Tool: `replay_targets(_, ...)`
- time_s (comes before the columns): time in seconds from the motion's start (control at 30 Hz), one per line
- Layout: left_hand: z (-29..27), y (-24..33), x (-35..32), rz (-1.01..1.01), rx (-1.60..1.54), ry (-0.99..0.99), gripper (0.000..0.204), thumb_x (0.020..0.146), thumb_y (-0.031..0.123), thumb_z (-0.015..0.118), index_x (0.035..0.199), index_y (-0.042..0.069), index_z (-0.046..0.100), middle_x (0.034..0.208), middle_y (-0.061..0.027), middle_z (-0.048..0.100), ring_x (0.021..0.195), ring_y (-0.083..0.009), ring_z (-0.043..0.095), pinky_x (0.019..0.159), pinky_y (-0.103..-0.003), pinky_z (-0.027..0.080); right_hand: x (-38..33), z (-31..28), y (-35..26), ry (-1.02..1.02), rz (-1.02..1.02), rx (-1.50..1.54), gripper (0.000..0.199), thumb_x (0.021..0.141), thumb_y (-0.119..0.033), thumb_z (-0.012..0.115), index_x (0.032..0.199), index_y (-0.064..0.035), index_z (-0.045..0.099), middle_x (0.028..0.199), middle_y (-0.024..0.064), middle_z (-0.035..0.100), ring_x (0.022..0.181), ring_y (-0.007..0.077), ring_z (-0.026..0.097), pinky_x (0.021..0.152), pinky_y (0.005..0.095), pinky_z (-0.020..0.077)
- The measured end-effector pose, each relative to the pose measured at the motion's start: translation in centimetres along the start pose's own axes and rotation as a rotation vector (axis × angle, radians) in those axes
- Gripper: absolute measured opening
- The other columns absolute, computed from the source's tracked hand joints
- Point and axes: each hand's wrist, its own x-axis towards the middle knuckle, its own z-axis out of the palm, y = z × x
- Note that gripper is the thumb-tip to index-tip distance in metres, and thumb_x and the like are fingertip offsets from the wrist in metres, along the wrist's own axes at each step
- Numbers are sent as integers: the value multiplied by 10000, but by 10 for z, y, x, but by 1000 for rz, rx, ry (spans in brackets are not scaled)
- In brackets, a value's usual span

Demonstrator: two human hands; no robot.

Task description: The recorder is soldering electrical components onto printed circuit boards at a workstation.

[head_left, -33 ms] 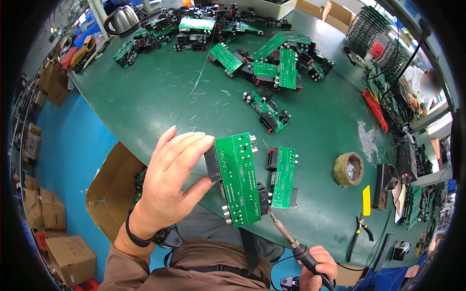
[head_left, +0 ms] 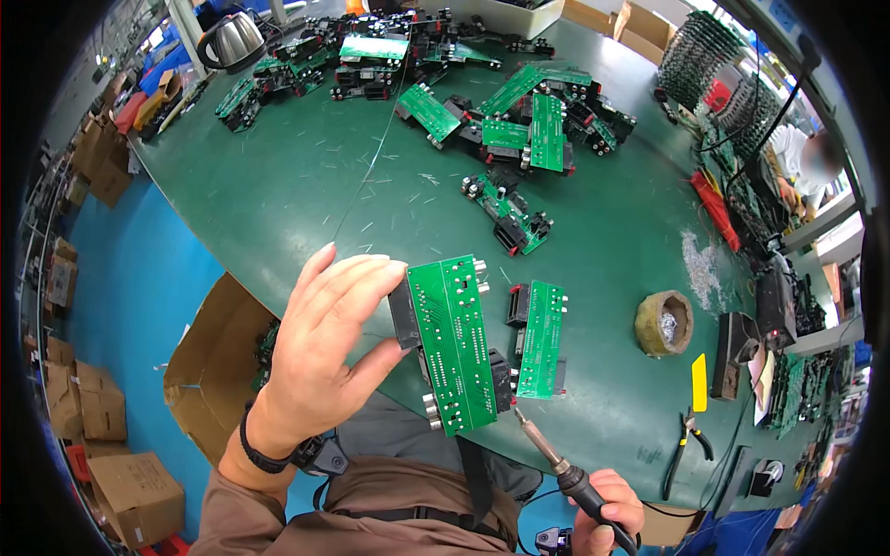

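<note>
- Green circuit board (head_left: 454,347), solder side facing the view, is held by the left hand (head_left: 320,347) over the near edge of the table (head_left: 297,185).
- The left grip is moderately spread: fingertips at the upper end of the black block (head_left: 405,315) along the board's left edge, thumb at its lower end, the block pinched between them.
- The right hand (head_left: 614,510), low in the view, holds a soldering iron (head_left: 577,484); its grip is closed around the dark handle, thumb and fingers wrapped close.
- The iron's metal tip points up and to the left, ending just beside the black part at the held board's lower right corner; whether they touch, I cannot tell.
- A second green board (head_left: 542,338) lies on the table to the right of the held one, solder side up.
- Farther back, a third board (head_left: 510,222) lies with its components up, and beyond it is a pile of boards (head_left: 549,130), some overlapping.
- To the right stands a round, rough-walled pot (head_left: 651,335) with silvery bits inside; nearer lie a yellow strip (head_left: 700,382) and cutters (head_left: 679,454) with yellow and black handles.
</note>
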Motion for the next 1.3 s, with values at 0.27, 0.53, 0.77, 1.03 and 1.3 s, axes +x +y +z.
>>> replay_targets(0.27,-3,4,-3,-2,-63,1,629,643,15,750,1238,43,548,1185,-118,601,1118,-290,567,1044,-508,324,0,6,0,70,-10,64,329,908,-288,594,1085,-14,558,990,201,613,875,334,584,806,498,455)
replay_targets(0.53,-2,4,-8,8,-94,31,629,641,9,759,1230,37,540,1192,-115,609,1114,-289,577,1042,-507,327,2,10,1,102,-14,110,303,890,-267,618,1060,-28,543,969,191,602,846,322,568,793,480,450)
replay_targets(0.77,0,4,-9,19,-97,7,633,657,35,774,1236,45,518,1166,-136,620,1104,-299,589,1051,-501,325,1,9,3,82,-16,78,310,892,-263,615,1078,-31,528,979,191,598,839,315,564,781,472,453)
replay_targets(1.03,0,5,-10,21,-119,8,641,633,9,752,1236,37,538,1198,-108,610,1124,-291,574,1038,-498,338,-22,-15,43,-78,-160,56,370,763,-17,739,1051,-48,509,911,186,613,753,307,627,664,405,540)
replay_targets(1.3,1,6,-11,45,-99,4,623,663,55,778,1229,32,518,1155,-140,627,1098,-299,592,1044,-494,340,-30,-6,48,69,-173,74,371,755,-12,741,1047,-44,515,900,188,613,724,290,628,661,399,538)
